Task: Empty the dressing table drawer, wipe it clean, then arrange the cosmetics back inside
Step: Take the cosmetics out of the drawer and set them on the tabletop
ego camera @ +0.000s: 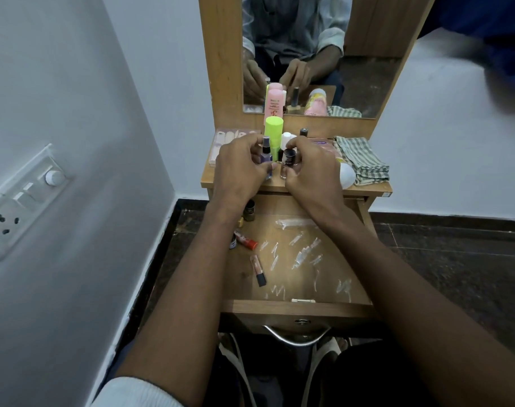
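Left hand grips a purple spray bottle; right hand pinches a dark nail-polish bottle — both upright on the desk; below the wrists, the open drawer — scratched.

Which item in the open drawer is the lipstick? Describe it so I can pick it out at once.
Look in the open drawer below the tabletop, at its left half. The lipstick lies flat on the drawer floor, nearer the front than the red-capped tube. Alone among them it has a clear pinkish body ending in a black base.

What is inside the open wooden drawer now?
In the open wooden drawer: a peach lipstick, a red-capped tube, a dark jar. The forearms cover part of its floor.
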Demonstrator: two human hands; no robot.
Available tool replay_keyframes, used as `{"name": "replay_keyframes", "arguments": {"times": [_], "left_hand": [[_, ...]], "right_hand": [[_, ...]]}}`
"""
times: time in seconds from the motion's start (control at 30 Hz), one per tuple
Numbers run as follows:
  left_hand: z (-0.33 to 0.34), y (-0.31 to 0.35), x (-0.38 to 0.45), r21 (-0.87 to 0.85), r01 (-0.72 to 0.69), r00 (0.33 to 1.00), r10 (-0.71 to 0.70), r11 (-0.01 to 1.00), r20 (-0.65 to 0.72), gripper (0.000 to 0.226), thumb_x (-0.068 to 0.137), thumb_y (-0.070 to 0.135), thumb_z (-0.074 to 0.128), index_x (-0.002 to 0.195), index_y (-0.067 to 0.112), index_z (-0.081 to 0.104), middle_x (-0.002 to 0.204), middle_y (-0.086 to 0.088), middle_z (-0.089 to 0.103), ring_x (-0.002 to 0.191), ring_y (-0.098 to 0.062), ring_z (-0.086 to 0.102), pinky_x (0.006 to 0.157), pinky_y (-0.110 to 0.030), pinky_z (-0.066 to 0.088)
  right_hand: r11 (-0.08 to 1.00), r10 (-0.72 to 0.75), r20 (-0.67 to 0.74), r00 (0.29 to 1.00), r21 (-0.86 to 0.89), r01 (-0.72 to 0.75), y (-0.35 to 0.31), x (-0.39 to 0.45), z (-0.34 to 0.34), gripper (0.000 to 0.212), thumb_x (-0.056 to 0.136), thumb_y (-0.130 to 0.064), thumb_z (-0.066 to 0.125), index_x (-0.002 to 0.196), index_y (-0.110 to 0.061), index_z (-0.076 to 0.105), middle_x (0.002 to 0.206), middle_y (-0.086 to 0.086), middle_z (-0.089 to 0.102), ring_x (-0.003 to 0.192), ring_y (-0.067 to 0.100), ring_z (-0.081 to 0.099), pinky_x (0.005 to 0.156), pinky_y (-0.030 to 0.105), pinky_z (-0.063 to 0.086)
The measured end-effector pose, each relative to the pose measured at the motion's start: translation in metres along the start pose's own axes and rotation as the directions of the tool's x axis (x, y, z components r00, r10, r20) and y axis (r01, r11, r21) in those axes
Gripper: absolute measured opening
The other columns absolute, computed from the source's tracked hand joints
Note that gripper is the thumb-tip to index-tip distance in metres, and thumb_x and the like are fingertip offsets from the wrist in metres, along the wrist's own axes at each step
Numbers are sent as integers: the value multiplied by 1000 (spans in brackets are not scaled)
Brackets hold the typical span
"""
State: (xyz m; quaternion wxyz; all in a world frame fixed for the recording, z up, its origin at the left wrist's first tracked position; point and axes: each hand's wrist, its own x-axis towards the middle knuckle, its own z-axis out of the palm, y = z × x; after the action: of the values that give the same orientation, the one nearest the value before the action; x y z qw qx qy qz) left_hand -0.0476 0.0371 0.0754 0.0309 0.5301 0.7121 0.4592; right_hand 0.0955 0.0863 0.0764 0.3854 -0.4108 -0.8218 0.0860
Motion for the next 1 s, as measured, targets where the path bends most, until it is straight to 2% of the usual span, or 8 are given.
{"name": "replay_keyframes", "arguments": {"times": [0.1, 0.3, 0.5, 0.6, 0.77, 0.9, 0.97, 1.0], "left_hand": [[2, -2, -4, 8, 27, 999, -27, 1000, 45, 37, 77, 18, 94, 110, 21, 79, 87, 10, 72, 78, -8, 67, 79, -32, 62], [15, -2, -6, -12, 54, 998, -55, 998, -19, 42, 80, 11, 90, 120, 19, 78, 101, 5, 79, 84, -5, 70, 81, -26, 62], [24, -1, -9, 70, 52, 997, -48, 996, -65, 39, 84, 20, 88, 122, 22, 77, 106, 5, 77, 93, -12, 71, 80, -34, 61], [23, 1, -11, 125, 52, 995, -41, 991, -87, 43, 85, 24, 87, 127, 23, 75, 110, 4, 76, 95, -13, 69, 78, -32, 57], [14, 3, -13, 110, 53, 995, -44, 992, -85, 53, 82, 20, 90, 132, 21, 71, 111, 2, 73, 88, -12, 69, 78, -31, 59], [-4, -5, -21, 39, 80, 996, -78, 996, -54, 28, 82, 16, 90, 107, 26, 80, 85, 13, 72, 74, -2, 67, 73, -29, 61], [-20, -15, -27, 57, 81, 995, -85, 995, 61, 19, 82, 12, 84, 89, 29, 80, 73, 18, 70, 66, 3, 64, 73, -31, 62], [-28, -21, -30, 100, 69, 984, -84, 993, 155, 20, 80, 10, 83, 83, 29, 80, 70, 19, 72, 66, 4, 65, 74, -33, 62]], "right_hand": [[1000, 23, -7, 1000, 5, -23, -3, -2, 4, 36, 81, -1, 74, 114, -11, 64, 94, 9, 73, 87, 29, 67, 74, 43, 55], [998, 50, -1, 999, 26, -50, -8, -2, 11, 48, 78, -3, 70, 124, -11, 59, 92, 11, 72, 87, 35, 67, 75, 48, 55], [999, 40, -8, 999, 4, -40, -6, 1, 15, 55, 78, -2, 68, 130, -13, 57, 97, 11, 73, 91, 35, 68, 74, 47, 55], [1000, 21, -13, 1000, 2, -21, -5, 0, 14, 58, 78, -1, 68, 133, -12, 55, 98, 11, 73, 91, 34, 69, 74, 48, 56], [999, -33, -54, 998, -38, 31, -1, -6, 12, 49, 81, -3, 73, 126, -9, 55, 93, 10, 72, 84, 32, 68, 67, 37, 48], [990, -135, -74, 988, -59, 131, -7, -17, 7, 26, 84, -3, 70, 106, -10, 59, 87, 8, 67, 77, 28, 63, 64, 37, 47], [980, -198, 26, 980, -22, 198, -14, -25, 8, 14, 83, -2, 64, 91, -12, 60, 80, 4, 64, 73, 27, 60, 60, 35, 41], [977, -207, 134, 969, -18, 211, -18, -30, 11, 12, 82, -4, 63, 87, -14, 61, 79, 1, 63, 74, 28, 60, 60, 33, 39]]}}
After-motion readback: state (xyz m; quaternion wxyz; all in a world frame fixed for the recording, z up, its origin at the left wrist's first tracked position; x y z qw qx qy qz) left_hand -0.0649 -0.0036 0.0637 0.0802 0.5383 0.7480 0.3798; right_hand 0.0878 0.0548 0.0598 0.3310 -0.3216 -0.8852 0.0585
